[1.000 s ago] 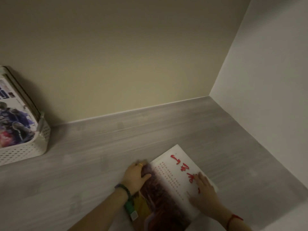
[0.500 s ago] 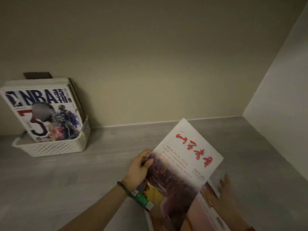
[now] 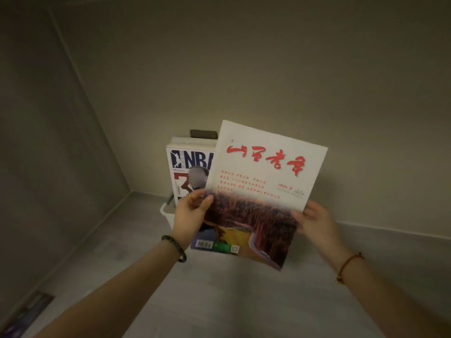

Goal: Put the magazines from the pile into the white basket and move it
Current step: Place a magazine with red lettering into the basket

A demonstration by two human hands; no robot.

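Observation:
I hold a white magazine (image 3: pixel 263 181) with red brush lettering and a reddish field photo upright in the air. My left hand (image 3: pixel 191 215) grips its left edge, thumb on the cover. My right hand (image 3: pixel 314 219) holds its right edge, fingers mostly behind the page. Right behind it stands the white basket (image 3: pixel 165 211), of which only a bit of rim shows at the left. An NBA magazine (image 3: pixel 188 167) and several others stand upright in the basket, leaning on the back wall.
The grey wood-grain surface (image 3: pixel 219 289) runs between a left wall (image 3: pixel 48 167) and the back wall (image 3: pixel 268 69). A dark flat object (image 3: pixel 26 313) lies at the lower left by the wall. A small dark block (image 3: pixel 203 134) shows above the basket's magazines.
The magazine came off the pile on the surface and now stands upright in front of the basket. My right hand went from the pile to the magazine's right edge. The view swung left.

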